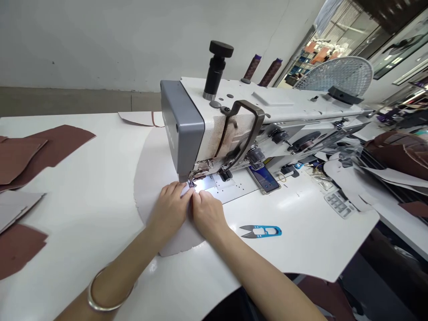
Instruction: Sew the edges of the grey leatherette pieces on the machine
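Note:
A large, pale grey round-edged fabric piece (147, 174) lies under the head of a sewing machine (182, 125). My left hand (171, 205) grips it just left of the presser foot (191, 183), fingers bent and pressed together. Close beside it, my right hand (209, 214) pinches the same piece in front of the needle area. The thumbs nearly meet there, and the edge between my fingertips is mostly hidden. A small lamp lights the needle plate (207, 183).
Blue-handled thread snips (262, 231) lie right of my right arm. A phone (265, 179) rests by the machine bed. Brown pieces (56, 145) and pale pieces (20, 205) lie on the left. Two thread cones (270, 72) stand behind the machine. Scraps and a calculator (339, 203) are at right.

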The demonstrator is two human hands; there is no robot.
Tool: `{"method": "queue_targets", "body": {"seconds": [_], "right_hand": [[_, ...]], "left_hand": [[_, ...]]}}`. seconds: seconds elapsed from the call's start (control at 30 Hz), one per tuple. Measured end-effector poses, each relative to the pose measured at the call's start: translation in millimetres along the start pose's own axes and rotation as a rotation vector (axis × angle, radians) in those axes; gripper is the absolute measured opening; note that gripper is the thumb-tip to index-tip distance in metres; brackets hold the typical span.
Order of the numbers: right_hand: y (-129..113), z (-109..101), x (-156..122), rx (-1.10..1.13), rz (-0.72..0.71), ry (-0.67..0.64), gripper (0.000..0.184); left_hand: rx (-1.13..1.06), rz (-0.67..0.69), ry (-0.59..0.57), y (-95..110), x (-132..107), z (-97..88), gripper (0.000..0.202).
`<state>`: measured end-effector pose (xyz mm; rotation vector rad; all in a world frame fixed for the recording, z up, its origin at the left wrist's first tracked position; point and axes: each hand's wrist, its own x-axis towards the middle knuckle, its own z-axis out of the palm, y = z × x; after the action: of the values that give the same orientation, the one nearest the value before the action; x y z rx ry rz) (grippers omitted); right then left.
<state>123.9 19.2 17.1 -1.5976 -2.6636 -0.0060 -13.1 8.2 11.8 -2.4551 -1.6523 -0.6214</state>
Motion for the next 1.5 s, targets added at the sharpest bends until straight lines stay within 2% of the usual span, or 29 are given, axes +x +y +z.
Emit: {"method": "queue_targets", "body": {"seconds": [0.43,0.7,1.0,1.17,1.37,1.5], "right_hand": [[1.4,-7.1,-2.4,0.006,-0.033,-0.009,0.017],[2.8,-5.0,-2.1,0.023,-0.035,0.004,0.014],[3.7,-3.2,-2.2,0.011,-0.024,0.022,0.018],[3.5,-3.7,-1.8,0.021,-0.011,0.020,0.015],[4.0,-3.9,-2.6,0.023,-0.023,0.035,0.013],[4.0,-3.0,-3.3,0.027,-0.028,0.052,0.015]], "left_hand": [[0.015,-0.016,0.021,0.9,-1.2,2.0,0.034],[0.030,0.010,0.081,-0.3,-2.3,7.3,0.032],[0.035,0.008,0.060,-1.7,-4.0,4.7,0.033],[0.033,0.017,0.120,1.9,-2.9,4.1,0.029],[0.111,0.117,0.153,12.4,-2.6,-1.6,0.022],[0.155,0.119,0.168,10.9,-3.4,2.2,0.022]]}}
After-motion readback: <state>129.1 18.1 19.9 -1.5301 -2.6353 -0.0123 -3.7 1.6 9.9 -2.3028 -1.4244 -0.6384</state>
